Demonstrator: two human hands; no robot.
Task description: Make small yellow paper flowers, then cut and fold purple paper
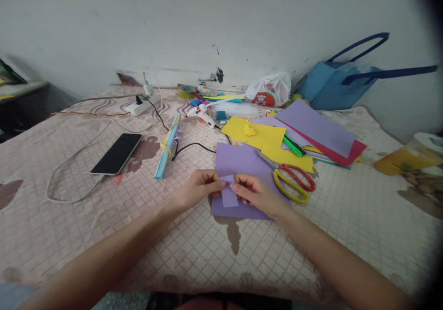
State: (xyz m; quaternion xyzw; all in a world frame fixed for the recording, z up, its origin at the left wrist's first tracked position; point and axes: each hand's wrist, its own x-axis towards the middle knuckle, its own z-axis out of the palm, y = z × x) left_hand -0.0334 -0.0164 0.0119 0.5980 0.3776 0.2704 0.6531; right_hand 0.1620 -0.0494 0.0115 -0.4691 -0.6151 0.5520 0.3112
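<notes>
A small strip of light purple paper (230, 198) is pinched between my two hands, above a larger purple sheet (244, 212) on the table. My left hand (204, 186) grips its left edge with thumb and fingers. On the opposite edge, my right hand (252, 190) is closed the same way. Scissors (292, 185) with red and yellow handles lie at the right side of the purple sheet, blades pointing up and left. Yellow paper (266, 137) lies just beyond, with a small yellow paper piece (248, 130) on it.
Left of my hands are a rolled light blue paper (167, 148) and a phone (117, 154) with its cable. A glue gun (204, 115), power strip (143, 104) and green cutter (293, 145) lie further back. At right are a blue bag (332, 86) and a drink cup (408, 155).
</notes>
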